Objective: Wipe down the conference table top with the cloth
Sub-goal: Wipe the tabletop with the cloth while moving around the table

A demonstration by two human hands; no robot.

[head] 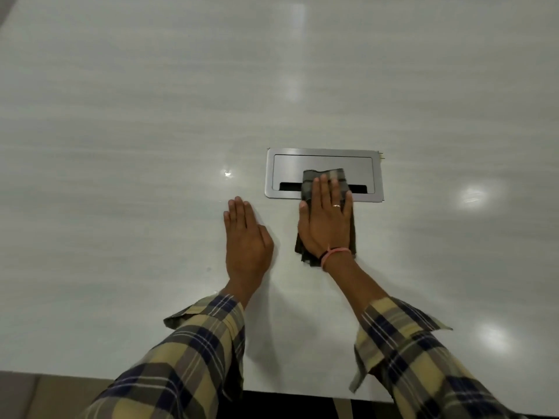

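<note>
Both arms, in yellow-and-navy plaid sleeves [187, 352], reach forward over the glossy pale grey desk [121, 116]. The left hand [246, 234] lies flat, palm down on the bare desk, its fingers [239, 210] straight and held together, gripping nothing. Just right of it, the right hand [326, 219] is also flat and palm down, wearing a ring and pink and black wristbands [334, 255], fingers straight and close together, pressing on the dark grey checked folded cloth [308, 184]. The cloth lies under the palm, its near end showing by the wrist and its far end poking out past the fingertips. That far end and the fingertips rest on the rectangular brushed-metal cable hatch [287, 170] set into the desk, covering the middle of its dark slot.
</note>
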